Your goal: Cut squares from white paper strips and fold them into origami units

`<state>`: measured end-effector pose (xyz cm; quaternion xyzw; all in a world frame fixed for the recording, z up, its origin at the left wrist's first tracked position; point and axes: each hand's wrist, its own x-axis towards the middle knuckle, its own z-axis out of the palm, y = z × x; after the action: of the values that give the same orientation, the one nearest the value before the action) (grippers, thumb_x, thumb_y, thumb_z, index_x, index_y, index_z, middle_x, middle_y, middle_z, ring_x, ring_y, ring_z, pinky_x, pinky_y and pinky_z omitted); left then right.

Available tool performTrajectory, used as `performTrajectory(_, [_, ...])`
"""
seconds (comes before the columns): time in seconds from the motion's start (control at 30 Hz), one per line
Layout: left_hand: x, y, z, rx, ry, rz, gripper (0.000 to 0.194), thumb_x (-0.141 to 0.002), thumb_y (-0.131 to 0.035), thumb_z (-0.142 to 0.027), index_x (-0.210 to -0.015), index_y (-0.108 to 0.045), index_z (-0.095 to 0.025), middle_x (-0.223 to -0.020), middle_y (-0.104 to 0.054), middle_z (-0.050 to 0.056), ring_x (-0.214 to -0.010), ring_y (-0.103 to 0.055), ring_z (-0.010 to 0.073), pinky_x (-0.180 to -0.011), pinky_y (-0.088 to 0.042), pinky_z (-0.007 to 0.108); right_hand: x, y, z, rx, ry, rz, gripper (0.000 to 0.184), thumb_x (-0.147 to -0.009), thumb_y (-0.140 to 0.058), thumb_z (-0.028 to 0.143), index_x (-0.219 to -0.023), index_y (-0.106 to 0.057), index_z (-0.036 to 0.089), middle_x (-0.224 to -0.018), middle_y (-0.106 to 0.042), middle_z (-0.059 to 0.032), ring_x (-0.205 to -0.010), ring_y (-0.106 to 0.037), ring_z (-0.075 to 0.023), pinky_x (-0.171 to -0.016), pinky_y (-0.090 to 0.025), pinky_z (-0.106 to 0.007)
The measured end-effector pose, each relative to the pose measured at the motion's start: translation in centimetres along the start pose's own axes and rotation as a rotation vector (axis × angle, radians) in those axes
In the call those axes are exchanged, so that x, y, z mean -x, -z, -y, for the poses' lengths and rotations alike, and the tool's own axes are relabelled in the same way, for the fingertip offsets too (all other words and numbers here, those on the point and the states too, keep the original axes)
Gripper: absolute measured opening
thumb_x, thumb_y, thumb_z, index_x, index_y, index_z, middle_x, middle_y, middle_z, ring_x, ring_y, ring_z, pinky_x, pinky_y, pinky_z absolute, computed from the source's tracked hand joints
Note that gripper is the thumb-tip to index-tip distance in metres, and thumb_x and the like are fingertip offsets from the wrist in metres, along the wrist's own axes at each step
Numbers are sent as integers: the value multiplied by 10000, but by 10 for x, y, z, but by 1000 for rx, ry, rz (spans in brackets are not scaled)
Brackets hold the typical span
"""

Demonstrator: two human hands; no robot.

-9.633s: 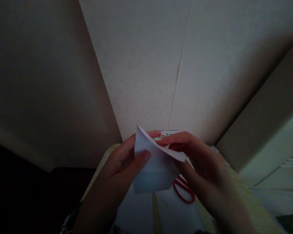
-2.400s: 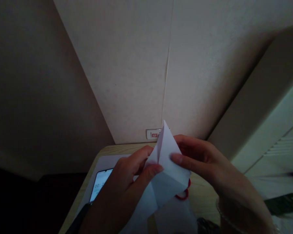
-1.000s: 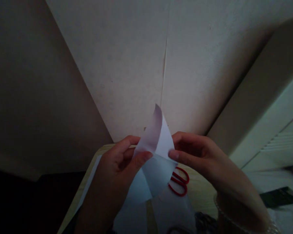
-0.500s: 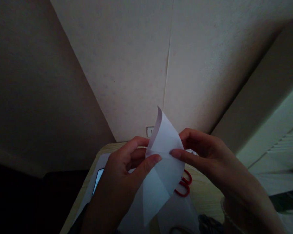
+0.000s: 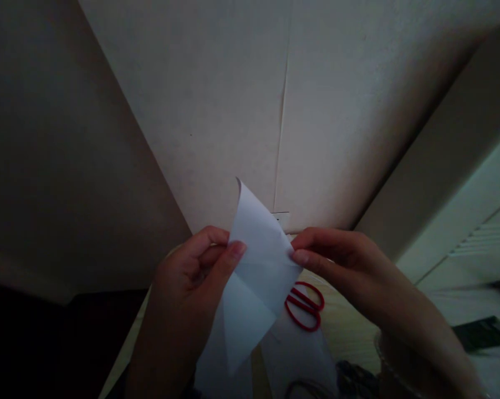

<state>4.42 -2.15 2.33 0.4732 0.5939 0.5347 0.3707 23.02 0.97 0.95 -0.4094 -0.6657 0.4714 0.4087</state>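
Observation:
A folded sheet of white paper is held up in the air between both hands, its pointed top corner curling slightly and crease lines crossing its middle. My left hand pinches its left edge, thumb on the front face and fingers behind. At the right corner, my right hand grips the paper between thumb and index finger. Beneath and to the right of the paper, red-handled scissors lie on the table; their blades are hidden.
Other white sheets lie on the light wooden table. A wall with a socket rises behind it. A dark cord-like thing sits at the near edge. To the right is a dark green flat object.
The paper and my left hand have shifted left. My right hand has slid from the paper's front face out to its right corner. More of the scissors' handles shows.

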Motion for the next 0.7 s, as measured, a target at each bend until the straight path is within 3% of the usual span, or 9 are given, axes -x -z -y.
performTrajectory(0.1, [0,1,1,29,15,1,174,-778,-733,-296,-639,-651,-229,-513,-612,-81,-459,-543,98,-428,-399,163,1,-3,2,34,28,-7,197,-840,-764,422,-793,-732,234,-777,-754,-16,-758,-673,-209,-706,-500,-309])
performTrajectory(0.2, [-1,3,2,75,3,103,174,-780,-744,-303,-649,-653,-234,-482,-605,-87,-444,-542,99,-410,-391,158,-1,-10,7,84,55,-33,116,-845,-752,328,-787,-722,231,-758,-733,1,-736,-654,-185,-682,-478,-287])
performTrajectory(0.27, [-2,3,1,84,-8,152,173,-780,-750,-313,-657,-652,-242,-468,-595,-95,-432,-538,99,-398,-384,158,-2,-14,10,96,59,-79,154,-842,-732,277,-708,-675,227,-678,-677,20,-667,-613,-159,-632,-451,-272])
performTrajectory(0.43, [-2,3,0,16,-12,140,174,-813,-713,-317,-670,-644,-247,-486,-621,-87,-465,-577,119,-412,-394,175,-3,-16,12,19,10,-142,270,-809,-741,285,-612,-561,242,-589,-585,31,-572,-531,-147,-508,-393,-260])
performTrajectory(0.57, [-2,3,0,37,28,152,151,-795,-732,-342,-698,-660,-253,-476,-602,-89,-437,-531,115,-393,-364,182,-1,-14,10,0,13,-97,205,-810,-746,283,-658,-616,237,-665,-642,7,-679,-596,-176,-580,-432,-271])
performTrajectory(0.7, [-2,5,1,57,29,209,166,-772,-756,-298,-663,-648,-237,-513,-630,-89,-461,-551,100,-428,-393,157,-1,-12,9,26,30,-65,164,-850,-707,275,-702,-665,220,-678,-666,17,-661,-598,-151,-611,-425,-264])
